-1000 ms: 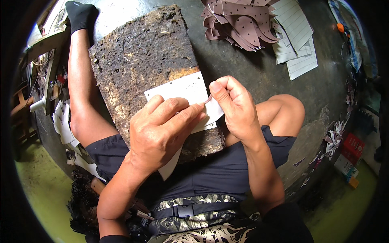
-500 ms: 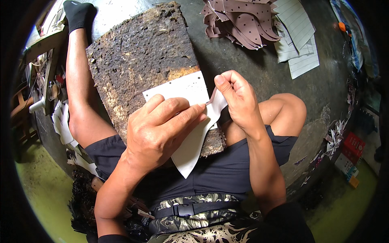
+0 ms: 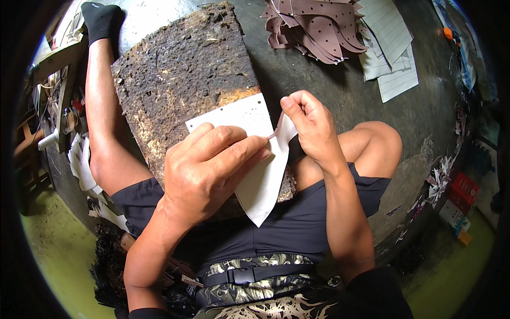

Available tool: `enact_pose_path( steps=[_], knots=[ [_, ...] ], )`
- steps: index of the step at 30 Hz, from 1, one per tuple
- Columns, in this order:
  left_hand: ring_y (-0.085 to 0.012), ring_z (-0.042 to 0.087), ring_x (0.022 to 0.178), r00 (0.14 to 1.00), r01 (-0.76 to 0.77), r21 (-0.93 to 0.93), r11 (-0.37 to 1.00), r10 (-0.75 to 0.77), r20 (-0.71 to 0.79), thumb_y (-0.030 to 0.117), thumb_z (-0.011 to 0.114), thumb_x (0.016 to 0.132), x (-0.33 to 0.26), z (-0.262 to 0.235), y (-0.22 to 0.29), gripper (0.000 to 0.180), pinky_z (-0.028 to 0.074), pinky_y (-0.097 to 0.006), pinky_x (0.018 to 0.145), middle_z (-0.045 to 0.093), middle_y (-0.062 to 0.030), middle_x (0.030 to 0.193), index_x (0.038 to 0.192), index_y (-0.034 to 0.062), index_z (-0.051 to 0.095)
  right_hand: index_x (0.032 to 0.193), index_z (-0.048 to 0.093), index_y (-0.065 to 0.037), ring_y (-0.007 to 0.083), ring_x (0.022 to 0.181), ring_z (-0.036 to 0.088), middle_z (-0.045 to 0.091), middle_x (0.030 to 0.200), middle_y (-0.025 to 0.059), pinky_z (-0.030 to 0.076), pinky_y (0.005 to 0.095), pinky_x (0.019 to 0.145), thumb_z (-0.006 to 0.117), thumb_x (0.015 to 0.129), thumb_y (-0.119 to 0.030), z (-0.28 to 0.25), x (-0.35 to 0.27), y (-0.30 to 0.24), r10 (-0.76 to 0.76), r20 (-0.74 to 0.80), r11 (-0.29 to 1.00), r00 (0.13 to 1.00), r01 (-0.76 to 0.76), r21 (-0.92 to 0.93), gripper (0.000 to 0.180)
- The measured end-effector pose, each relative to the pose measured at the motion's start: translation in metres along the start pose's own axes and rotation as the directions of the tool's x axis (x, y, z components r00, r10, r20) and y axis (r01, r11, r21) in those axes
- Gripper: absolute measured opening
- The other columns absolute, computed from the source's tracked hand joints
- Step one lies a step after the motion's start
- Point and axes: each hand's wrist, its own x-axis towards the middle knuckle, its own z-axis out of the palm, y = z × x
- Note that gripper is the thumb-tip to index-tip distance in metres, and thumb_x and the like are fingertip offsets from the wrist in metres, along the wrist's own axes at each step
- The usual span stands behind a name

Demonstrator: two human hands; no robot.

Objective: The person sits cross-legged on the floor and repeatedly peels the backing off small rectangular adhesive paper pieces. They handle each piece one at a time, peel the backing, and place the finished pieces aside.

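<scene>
Both hands hold a white, leaf-shaped piece of thin sheet material (image 3: 264, 183), whose upper edge is turned over and shows pinkish-brown. My left hand (image 3: 196, 170) is closed, its fingertips pinching that folded edge near the middle. My right hand (image 3: 314, 127) pinches the piece's upper right end between thumb and fingers, holding it raised. The pointed lower end hangs over the near edge of a worn, dark board (image 3: 180, 69). Beneath my left hand, a white sheet with small dark holes (image 3: 234, 112) lies on the board, partly hidden.
A stack of pinkish-brown dotted pieces (image 3: 313, 29) lies on the floor at the far right, beside lined white sheets (image 3: 396, 64). White scraps (image 3: 82, 162) are at the left, more shreds (image 3: 438, 178) at the right near a red box (image 3: 464, 192). My legs flank the board.
The lower point of the white piece has swung right and slightly up. Both hands keep their grip and have shifted only a little; the board has moved slightly left.
</scene>
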Motion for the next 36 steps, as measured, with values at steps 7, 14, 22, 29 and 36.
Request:
enact_pose_path(
  steps=[7,14,22,29,36],
  knots=[
    [-0.0203,0.065,0.071,1.000,-0.008,0.018,1.000,0.008,0.008,0.014,0.097,0.085,-0.001,-0.001,0.000,0.029,0.054,-0.037,0.061,0.075,-0.0015,0.094,0.111,0.0116,0.087,0.104,0.070,0.001,0.0089,0.073,0.051,0.060,0.079,0.0003,0.046,0.0318,0.065,0.072,0.118,-0.034,0.001,0.004,0.006,-0.034,-0.059,0.999,0.998,0.031,-0.039,0.038],
    [-0.0203,0.066,0.073,1.000,-0.001,0.011,1.000,0.001,0.005,0.013,0.097,0.084,-0.001,0.000,0.000,0.029,0.055,-0.037,0.062,0.076,-0.0014,0.095,0.111,0.0114,0.087,0.104,0.069,0.002,0.0132,0.072,0.053,0.060,0.077,0.0044,0.047,0.0358,0.066,0.071,0.118,-0.034,-0.003,0.006,0.003,-0.053,-0.105,0.985,0.993,0.034,-0.170,0.039],
    [-0.0215,0.072,0.078,1.000,0.031,-0.002,1.000,-0.031,0.000,0.013,0.097,0.084,-0.002,0.002,0.002,0.028,0.058,-0.038,0.066,0.077,-0.0020,0.095,0.110,0.0111,0.086,0.104,0.072,0.000,0.0055,0.079,0.051,0.062,0.084,-0.0036,0.046,0.0283,0.069,0.073,0.118,-0.031,-0.003,0.008,0.005,-0.019,-0.119,0.979,0.993,-0.006,-0.206,0.034],
    [-0.0200,0.069,0.074,1.000,0.002,0.024,1.000,-0.002,-0.003,0.013,0.097,0.085,-0.002,0.004,0.002,0.028,0.057,-0.037,0.064,0.076,-0.0016,0.096,0.110,0.0119,0.086,0.100,0.068,0.002,0.0198,0.068,0.054,0.060,0.074,0.0104,0.048,0.0412,0.066,0.072,0.117,-0.032,-0.001,0.011,0.009,-0.077,-0.163,0.958,0.984,0.027,-0.285,0.039],
    [-0.0185,0.064,0.071,0.998,-0.051,0.043,0.998,0.052,-0.033,0.014,0.096,0.084,-0.002,0.005,-0.001,0.027,0.054,-0.036,0.059,0.075,-0.0003,0.095,0.109,0.0125,0.087,0.100,0.068,0.003,0.0211,0.067,0.058,0.063,0.073,0.0124,0.050,0.0424,0.066,0.073,0.115,-0.032,-0.003,0.013,0.016,-0.070,-0.198,0.953,0.978,0.007,-0.302,0.039]
  ],
)
